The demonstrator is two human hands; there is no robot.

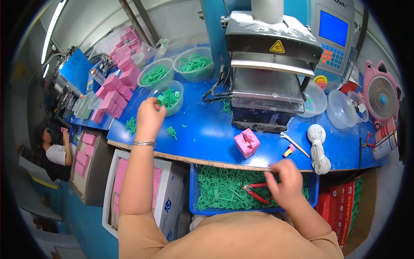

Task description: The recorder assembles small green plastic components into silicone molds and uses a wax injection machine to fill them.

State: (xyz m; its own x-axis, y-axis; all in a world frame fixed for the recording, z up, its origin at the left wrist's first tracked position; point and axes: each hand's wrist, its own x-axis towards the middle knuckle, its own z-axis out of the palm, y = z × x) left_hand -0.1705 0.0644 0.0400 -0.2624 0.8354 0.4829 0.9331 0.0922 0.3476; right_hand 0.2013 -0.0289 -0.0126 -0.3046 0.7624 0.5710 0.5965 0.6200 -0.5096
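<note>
My left hand (152, 115) is raised at the near edge of a clear bowl (183, 96) of small green plastic parts. Thumb and fingertips pinch a small green plastic piece (161, 99). My right hand (285, 180) is half curled at the table's front edge, around the upper handle of red-handled nippers (258, 197). The nippers' jaws are spread and point left above a blue bin (195, 210) full of green plastic parts; the exact grip is partly hidden. Loose green parts (172, 133) lie on the blue table near my left hand.
A press machine (269, 80) stands behind a notched pink block (247, 143). To the right are a wooden-handled tool (297, 145), a white bundle (317, 149), clear bowls (340, 110) and a pink fan (381, 97). Pink blocks (113, 97) are stacked left; a person (56, 149) sits beyond.
</note>
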